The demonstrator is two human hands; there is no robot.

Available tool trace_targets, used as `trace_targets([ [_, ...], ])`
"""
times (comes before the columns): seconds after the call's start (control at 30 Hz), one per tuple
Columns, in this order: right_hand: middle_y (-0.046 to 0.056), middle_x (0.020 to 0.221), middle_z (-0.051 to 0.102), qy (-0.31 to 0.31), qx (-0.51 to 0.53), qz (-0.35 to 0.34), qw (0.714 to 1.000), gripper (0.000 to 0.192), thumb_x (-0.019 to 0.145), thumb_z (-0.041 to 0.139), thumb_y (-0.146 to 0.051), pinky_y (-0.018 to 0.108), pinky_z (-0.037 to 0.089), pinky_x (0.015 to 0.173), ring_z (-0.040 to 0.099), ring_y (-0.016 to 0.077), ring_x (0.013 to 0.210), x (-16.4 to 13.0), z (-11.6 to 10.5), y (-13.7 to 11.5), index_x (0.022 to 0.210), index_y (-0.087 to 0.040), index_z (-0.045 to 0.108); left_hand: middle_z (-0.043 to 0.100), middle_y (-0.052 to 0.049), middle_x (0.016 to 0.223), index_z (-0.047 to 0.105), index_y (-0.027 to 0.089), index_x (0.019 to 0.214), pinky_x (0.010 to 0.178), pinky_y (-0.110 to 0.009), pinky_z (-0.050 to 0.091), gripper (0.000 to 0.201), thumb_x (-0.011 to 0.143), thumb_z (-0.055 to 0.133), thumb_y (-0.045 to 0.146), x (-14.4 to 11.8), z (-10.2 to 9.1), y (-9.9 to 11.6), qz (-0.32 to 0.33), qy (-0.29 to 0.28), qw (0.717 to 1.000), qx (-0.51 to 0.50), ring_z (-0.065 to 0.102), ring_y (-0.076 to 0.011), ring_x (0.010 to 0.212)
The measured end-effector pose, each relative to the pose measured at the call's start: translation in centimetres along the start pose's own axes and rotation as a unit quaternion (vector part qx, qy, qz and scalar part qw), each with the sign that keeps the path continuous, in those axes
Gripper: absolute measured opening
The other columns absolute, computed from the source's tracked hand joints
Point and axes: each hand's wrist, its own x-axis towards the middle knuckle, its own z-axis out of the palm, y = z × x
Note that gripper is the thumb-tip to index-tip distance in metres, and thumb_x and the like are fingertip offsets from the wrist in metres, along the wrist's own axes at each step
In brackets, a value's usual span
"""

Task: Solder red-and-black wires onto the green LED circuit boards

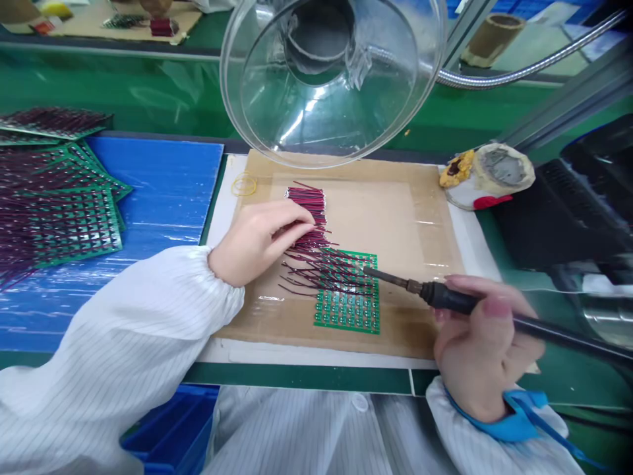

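My right hand (487,336) is closed around the black handle of a soldering iron (445,297), whose tip points left over the upper right part of a green circuit board (346,310). Dark red and black wires (331,270) stick out leftward from the board's upper rows, while its lower rows show bare solder pads. Just above the board lies a bundle of cut wires (306,201) with pale ends. My left hand (267,237) has thumb and forefinger pinched at the lower part of this bundle, apparently on a wire; the fingertips partly hide it.
A clear extraction hood (331,86) hangs low over the cardboard mat (395,218). Wired boards (74,211) are stacked on a blue sheet (163,191) at left. A tin (499,175) with a yellow sponge stands at back right, near a black box (548,204). Rubber bands (244,185) lie on the mat.
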Motion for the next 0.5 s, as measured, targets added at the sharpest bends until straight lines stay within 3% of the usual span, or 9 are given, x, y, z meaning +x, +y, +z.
trace_targets([
  [0.1, 0.002, 0.081, 0.066, -0.050, -0.028, 0.029, 0.998, 0.017, 0.087, 0.060, -0.034, 0.027, 0.044, 0.050, 0.057, 0.0110, 0.057, 0.0, -0.1, 0.0, 0.093, -0.021, 0.071, 0.070, 0.001, 0.091, 0.066, 0.017, 0.095, 0.077, -0.019, 0.047, 0.007, 0.091, 0.062, 0.021, -1.1, -0.2, 1.5, -0.016, 0.004, 0.999, -0.030, 0.063, -0.0080, 0.081],
  [0.2, 0.002, 0.085, 0.066, -0.082, -0.065, 0.022, 0.994, 0.016, 0.081, 0.068, -0.032, 0.030, 0.048, 0.061, 0.061, 0.0141, 0.069, 0.0, 0.0, -0.1, 0.094, -0.023, 0.070, 0.067, 0.000, 0.090, 0.064, 0.016, 0.093, 0.078, -0.020, 0.046, 0.007, 0.093, 0.058, 0.019, -2.4, 0.0, 3.1, -0.038, -0.039, 0.995, -0.080, 0.060, -0.0083, 0.083],
  [0.37, -0.001, 0.067, 0.062, -0.086, -0.010, -0.042, 0.995, 0.016, 0.090, 0.057, -0.028, 0.024, 0.036, 0.041, 0.051, 0.0074, 0.048, -0.3, 0.1, -0.4, 0.081, -0.020, 0.069, 0.060, -0.004, 0.091, 0.061, 0.014, 0.090, 0.084, -0.030, 0.043, 0.010, 0.094, 0.052, 0.017, -4.2, 0.9, 4.5, -0.049, -0.095, 0.989, -0.106, 0.053, -0.0143, 0.089],
  [0.5, -0.003, 0.062, 0.060, -0.174, -0.027, -0.024, 0.984, 0.011, 0.088, 0.059, -0.021, 0.024, 0.039, 0.042, 0.052, 0.0078, 0.048, -0.9, -0.4, -0.6, 0.083, -0.022, 0.069, 0.057, -0.004, 0.095, 0.061, 0.015, 0.085, 0.090, -0.035, 0.039, 0.008, 0.091, 0.056, 0.018, -4.8, 1.3, 4.6, -0.053, -0.088, 0.992, -0.066, 0.050, -0.0172, 0.096],
])
